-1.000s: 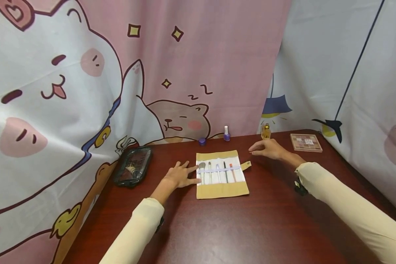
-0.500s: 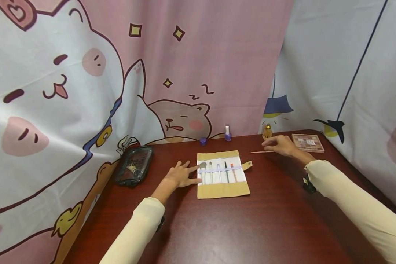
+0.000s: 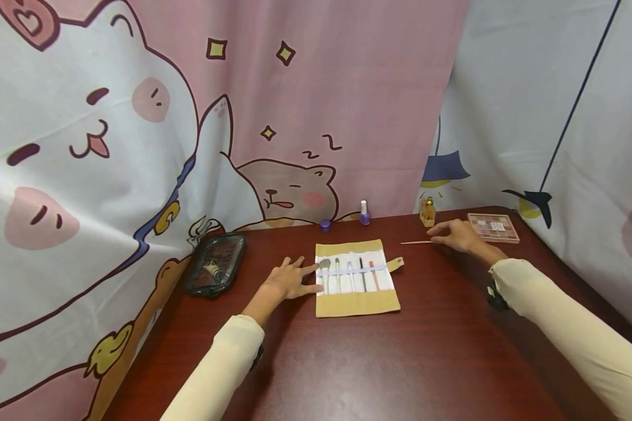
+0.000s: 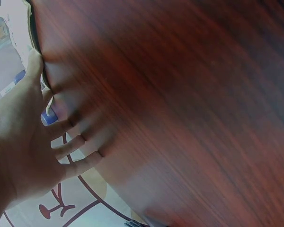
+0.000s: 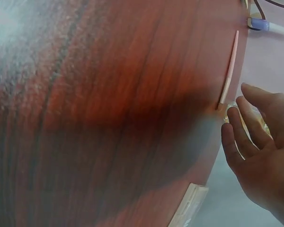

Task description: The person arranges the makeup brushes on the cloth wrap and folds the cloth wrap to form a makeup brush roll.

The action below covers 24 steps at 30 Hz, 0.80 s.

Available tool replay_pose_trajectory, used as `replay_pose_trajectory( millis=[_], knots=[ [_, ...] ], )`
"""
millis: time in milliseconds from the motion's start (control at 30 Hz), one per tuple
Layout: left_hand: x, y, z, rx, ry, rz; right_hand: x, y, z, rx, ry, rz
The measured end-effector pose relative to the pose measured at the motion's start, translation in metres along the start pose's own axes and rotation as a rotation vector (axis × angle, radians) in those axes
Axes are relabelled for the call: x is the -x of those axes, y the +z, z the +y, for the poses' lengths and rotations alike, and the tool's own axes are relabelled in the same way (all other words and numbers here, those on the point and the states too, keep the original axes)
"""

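A tan brush roll (image 3: 358, 304) lies unfolded on the table, with several makeup brushes (image 3: 364, 275) tucked under its lilac band. My left hand (image 3: 284, 280) is spread flat beside it, thumb and forefinger on its left edge. To the right of the roll lies a slim pink stick (image 3: 415, 242), its near end orange-brown like a brush tip in the right wrist view. My right hand (image 3: 455, 235) is at the stick's right end. Its fingers (image 5: 236, 127) are loosely bent, with a gap to the thumb and nothing between them.
At the back stand a purple nail polish bottle (image 3: 364, 214), a small purple jar (image 3: 325, 225) and a gold perfume bottle (image 3: 428, 213). An eyeshadow palette (image 3: 494, 228) lies back right, a black clear-topped pouch (image 3: 214, 266) at left. A printed curtain (image 3: 390, 117) hangs behind.
My right hand has shifted right along the pink stick, which now shows to the left of the fingers. The left hand stays on the roll's edge.
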State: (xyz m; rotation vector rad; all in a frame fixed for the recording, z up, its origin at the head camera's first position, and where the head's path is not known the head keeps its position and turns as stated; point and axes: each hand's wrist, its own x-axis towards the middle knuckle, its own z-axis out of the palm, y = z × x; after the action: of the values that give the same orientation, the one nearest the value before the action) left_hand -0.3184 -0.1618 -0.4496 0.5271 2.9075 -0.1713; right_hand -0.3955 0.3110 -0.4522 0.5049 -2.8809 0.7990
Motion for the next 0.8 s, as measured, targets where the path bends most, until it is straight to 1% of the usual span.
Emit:
replay_pose_trajectory(
  millis=[233, 400, 600, 800],
  knots=[
    [0.001, 0.000, 0.000, 0.002, 0.002, -0.004, 0.001, 0.009, 0.007, 0.013, 0.008, -0.017],
    [0.000, 0.000, 0.000, 0.002, -0.001, -0.006, 0.001, 0.013, 0.012, 0.000, 0.022, -0.020],
    [-0.001, 0.001, 0.000, 0.011, -0.002, -0.005, 0.001, 0.013, 0.006, 0.024, 0.067, -0.050],
    [0.000, 0.000, 0.000, 0.008, -0.005, -0.007, 0.002, 0.016, 0.004, 0.057, 0.082, -0.045]
  ],
)
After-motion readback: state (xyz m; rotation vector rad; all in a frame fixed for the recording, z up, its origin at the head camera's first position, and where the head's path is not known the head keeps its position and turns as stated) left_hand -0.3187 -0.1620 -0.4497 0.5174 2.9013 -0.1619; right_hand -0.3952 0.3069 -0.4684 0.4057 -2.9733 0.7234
